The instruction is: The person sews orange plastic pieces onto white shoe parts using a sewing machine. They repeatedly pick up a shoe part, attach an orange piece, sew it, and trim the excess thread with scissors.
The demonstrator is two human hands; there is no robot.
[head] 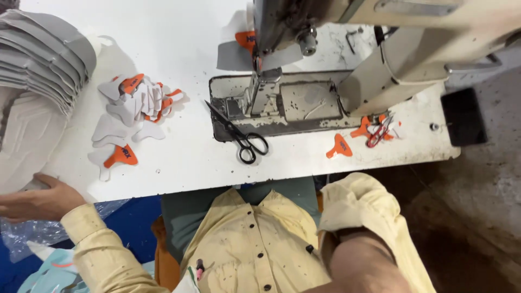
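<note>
My left hand [33, 196] reaches out to the far left at the white table's near edge [179, 179], fingers together, touching the pale quilted pieces [24, 141] lying there. My right hand is out of view; only the right forearm in a rolled yellow sleeve [363, 217] shows, held low by my body. Nearest the left hand lie grey and orange cut pieces [133, 103] in a loose pile. Black scissors [241, 135] rest in front of the sewing machine [304, 97]. A grey piece with an orange tab [244, 49] sits under the machine's needle.
A stack of grey curved pieces [46, 51] stands at the back left. Orange tabs and small red-handled snips [374, 130] lie at the right of the machine. A clear plastic bag [32, 228] hangs below the table at left. Brown floor is at the right.
</note>
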